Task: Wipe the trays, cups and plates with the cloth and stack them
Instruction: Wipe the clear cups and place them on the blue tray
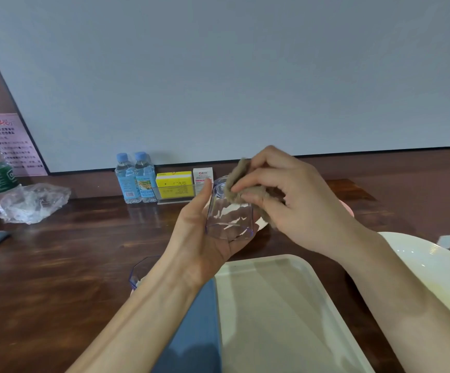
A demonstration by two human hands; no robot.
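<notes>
Head view: the clear faceted plastic cup (229,216) is held in the air just beyond the cream rectangular tray (272,305). The left hand (202,238) cradles it from below, fingers wrapped round it. The right hand (294,200) pinches the brown fuzzy cloth (241,170) against the cup's far end. The cup's long axis runs away from the tray, with its mouth facing the tray.

One wide-angle view from the person's head looks forward and down across the wooden table (70,265), close above its near edge. The left hand (199,232) and right hand (299,205) sit mid-frame, near the camera; a pale wall panel (245,76) fills the far upper half.
</notes>
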